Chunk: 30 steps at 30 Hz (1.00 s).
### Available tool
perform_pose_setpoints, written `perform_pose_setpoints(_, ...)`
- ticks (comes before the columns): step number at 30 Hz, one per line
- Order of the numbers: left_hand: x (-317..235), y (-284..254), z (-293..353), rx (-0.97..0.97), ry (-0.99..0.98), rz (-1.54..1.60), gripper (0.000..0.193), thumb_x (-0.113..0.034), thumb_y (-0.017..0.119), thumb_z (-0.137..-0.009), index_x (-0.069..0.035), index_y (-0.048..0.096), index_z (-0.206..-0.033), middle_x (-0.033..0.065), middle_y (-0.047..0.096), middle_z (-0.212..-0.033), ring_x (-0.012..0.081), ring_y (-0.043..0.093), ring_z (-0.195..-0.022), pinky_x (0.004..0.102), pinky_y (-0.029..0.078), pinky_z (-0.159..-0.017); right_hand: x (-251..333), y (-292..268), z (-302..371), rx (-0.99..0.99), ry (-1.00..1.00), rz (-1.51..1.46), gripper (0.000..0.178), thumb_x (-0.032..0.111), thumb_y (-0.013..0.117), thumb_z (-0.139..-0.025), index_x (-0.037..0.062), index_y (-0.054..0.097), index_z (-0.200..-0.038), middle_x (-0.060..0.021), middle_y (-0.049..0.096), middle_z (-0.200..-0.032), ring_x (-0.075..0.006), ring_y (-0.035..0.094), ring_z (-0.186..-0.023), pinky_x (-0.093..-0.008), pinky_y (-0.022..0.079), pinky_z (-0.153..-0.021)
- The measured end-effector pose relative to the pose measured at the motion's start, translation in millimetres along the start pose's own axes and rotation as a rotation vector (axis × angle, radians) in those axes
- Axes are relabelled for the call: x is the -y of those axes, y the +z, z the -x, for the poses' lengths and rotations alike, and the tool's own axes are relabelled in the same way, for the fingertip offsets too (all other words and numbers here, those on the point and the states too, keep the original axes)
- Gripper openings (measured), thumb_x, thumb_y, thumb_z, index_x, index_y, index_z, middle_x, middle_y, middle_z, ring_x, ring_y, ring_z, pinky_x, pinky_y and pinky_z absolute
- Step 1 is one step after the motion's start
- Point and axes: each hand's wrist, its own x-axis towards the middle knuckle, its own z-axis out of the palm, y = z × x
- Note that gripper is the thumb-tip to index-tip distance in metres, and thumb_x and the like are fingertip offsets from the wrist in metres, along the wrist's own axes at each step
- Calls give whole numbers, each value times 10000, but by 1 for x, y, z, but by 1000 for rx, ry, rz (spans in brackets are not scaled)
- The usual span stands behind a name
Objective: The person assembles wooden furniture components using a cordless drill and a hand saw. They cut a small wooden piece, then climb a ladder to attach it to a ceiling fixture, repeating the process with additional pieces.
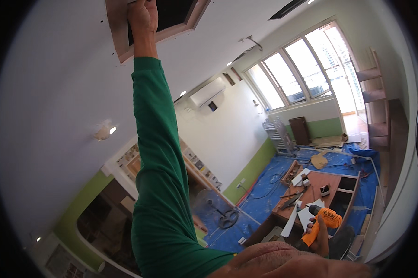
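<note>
My left arm, in a green sleeve (pixel 155 139), reaches up to the ceiling. At the top edge my left hand (pixel 144 18) is closed at a wooden board (pixel 117 32) that borders a dark, square ceiling opening (pixel 174 14). Its fingertips are partly cut off by the picture's edge. Low on the right, my right hand (pixel 321 238) grips an orange and black cordless drill (pixel 328 217) by its handle. The drill points to the left, above the littered worktable.
Below stands a reddish-brown wooden worktable (pixel 318 180) with offcuts and tools on it. Blue sheeting (pixel 264 178) covers the floor. A folded metal ladder (pixel 278 134) leans by the far wall, near the windows (pixel 294 67). Tall wooden shelves (pixel 375 95) stand at the right.
</note>
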Motion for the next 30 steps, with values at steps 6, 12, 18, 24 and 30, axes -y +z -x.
perform_pose_setpoints(6, 0, 1, -5, 33, -7, -31, 585, 13, 632, -1002, -66, 421, -1541, 106, 489, -1546, 282, 434, -1462, 549, 330, -1271, -27, -61, -35, 29, 166, -76, 331, 466, 651, -1036, 141, 590, -1039, 28, 597, -767, -102, 599, -590, -318, 534, -568)
perform_pose_setpoints(12, -23, 0, 3, -64, -453, 869, 528, -69, 658, -1024, -49, 448, -1508, 93, 525, -1506, 269, 479, -1409, 502, 381, -1243, -47, -105, -51, -80, 321, -71, 376, 539, 682, -998, 168, 624, -1013, 28, 633, -742, -117, 631, -582, -312, 572, -568)
perform_pose_setpoints(18, -12, -17, -5, 4, -77, -125, 506, -48, 637, -1032, -41, 450, -1502, 112, 534, -1493, 276, 480, -1408, 512, 383, -1239, -48, -144, -81, -123, 348, 25, 377, 548, 694, -986, 176, 628, -989, 26, 636, -742, -126, 634, -578, -303, 568, -548)
perform_pose_setpoints(24, -6, 1, 2, 45, -6, -165, 526, -43, 645, -1023, -41, 444, -1510, 124, 519, -1511, 278, 478, -1410, 518, 368, -1247, -53, -168, -110, -81, 369, 73, 382, 557, 703, -976, 182, 629, -967, 24, 637, -742, -130, 625, -568, -298, 564, -538)
perform_pose_setpoints(30, -11, 24, 15, 52, -41, 2, 590, -86, 738, -971, -37, 457, -1488, 127, 532, -1477, 274, 503, -1374, 494, 388, -1218, -41, -151, -103, -92, 396, 117, 369, 547, 699, -980, 189, 611, -967, 29, 620, -735, -126, 604, -561, -298, 556, -538)
